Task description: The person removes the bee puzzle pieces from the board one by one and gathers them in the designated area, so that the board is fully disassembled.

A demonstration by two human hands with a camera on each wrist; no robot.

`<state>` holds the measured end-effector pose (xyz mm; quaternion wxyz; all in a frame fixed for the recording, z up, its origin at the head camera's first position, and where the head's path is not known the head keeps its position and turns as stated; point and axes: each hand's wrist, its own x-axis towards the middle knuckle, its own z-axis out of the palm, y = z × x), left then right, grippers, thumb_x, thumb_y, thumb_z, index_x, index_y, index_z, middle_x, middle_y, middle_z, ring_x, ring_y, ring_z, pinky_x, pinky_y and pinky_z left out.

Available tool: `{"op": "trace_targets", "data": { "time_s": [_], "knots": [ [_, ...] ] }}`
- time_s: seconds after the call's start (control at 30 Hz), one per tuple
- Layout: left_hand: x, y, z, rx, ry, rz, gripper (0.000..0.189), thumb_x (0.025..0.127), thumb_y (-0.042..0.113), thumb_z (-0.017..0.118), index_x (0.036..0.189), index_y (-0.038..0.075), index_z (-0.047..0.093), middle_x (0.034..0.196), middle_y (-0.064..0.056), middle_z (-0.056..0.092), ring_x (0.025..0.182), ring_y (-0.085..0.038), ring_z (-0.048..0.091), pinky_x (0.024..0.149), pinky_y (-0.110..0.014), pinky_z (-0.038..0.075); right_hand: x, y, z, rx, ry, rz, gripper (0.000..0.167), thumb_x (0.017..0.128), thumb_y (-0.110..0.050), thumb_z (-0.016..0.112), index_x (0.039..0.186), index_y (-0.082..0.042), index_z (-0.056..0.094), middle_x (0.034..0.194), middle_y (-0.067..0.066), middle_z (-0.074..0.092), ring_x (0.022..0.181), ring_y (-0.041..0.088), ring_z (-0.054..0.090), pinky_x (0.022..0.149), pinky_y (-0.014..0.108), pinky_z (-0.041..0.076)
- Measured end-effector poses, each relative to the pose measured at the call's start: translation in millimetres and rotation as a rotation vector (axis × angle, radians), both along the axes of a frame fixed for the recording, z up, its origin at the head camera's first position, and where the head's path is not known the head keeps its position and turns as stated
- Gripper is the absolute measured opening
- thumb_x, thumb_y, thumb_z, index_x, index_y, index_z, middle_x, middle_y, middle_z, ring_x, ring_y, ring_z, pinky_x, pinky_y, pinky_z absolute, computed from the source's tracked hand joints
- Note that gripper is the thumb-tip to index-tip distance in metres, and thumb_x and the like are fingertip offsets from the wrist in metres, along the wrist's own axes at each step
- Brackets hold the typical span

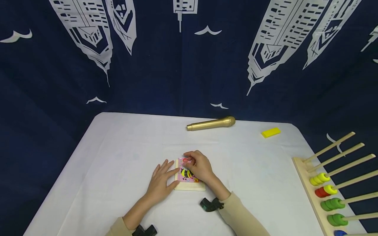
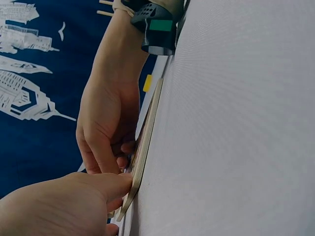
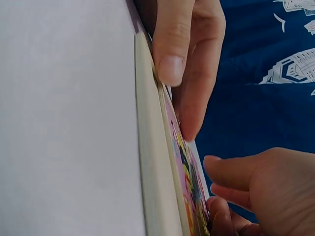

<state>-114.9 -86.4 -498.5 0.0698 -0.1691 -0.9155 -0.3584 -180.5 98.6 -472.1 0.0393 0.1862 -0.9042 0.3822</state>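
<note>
A small pale wooden board (image 1: 190, 186) lies on the table, bearing a pink picture with a yellow-and-black striped bee (image 1: 185, 173). My left hand (image 1: 160, 183) is at its left side with fingers spread; thumb and a fingertip touch the edge. In the left wrist view, the left thumb (image 2: 118, 186) rests against the board's rim. My right hand (image 1: 200, 166) bends over the upper right of the picture, fingertips close on its surface. In the right wrist view, the right thumb (image 3: 231, 169) stands apart from the curved fingers, with nothing visible between them. The right hand covers part of the picture.
A gold microphone (image 1: 211, 124) lies at the table's far edge, and a yellow block (image 1: 270, 132) sits at the far right. Along the right side stands a wooden peg rack (image 1: 308, 193) with coloured rings. Behind hangs a dark blue patterned cloth (image 1: 177, 72).
</note>
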Motion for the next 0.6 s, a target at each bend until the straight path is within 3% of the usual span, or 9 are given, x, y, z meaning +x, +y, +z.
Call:
{"op": "trace_targets", "data": {
  "time_s": [0.6],
  "knots": [
    [1.0,-0.3,1.1,-0.005,0.012,-0.003,0.041,0.085,0.017,0.074,0.124,0.007,0.067,0.146,-0.019,0.049,0.144,-0.041,0.032,0.117,-0.059,0.018,2.2,-1.8,-1.6,0.097,0.038,-0.010,0.028,0.082,-0.015,0.078,0.108,-0.007,0.073,0.080,-0.002,0.055,0.063,0.004,0.043,0.054,0.018,0.035]
  ]
}}
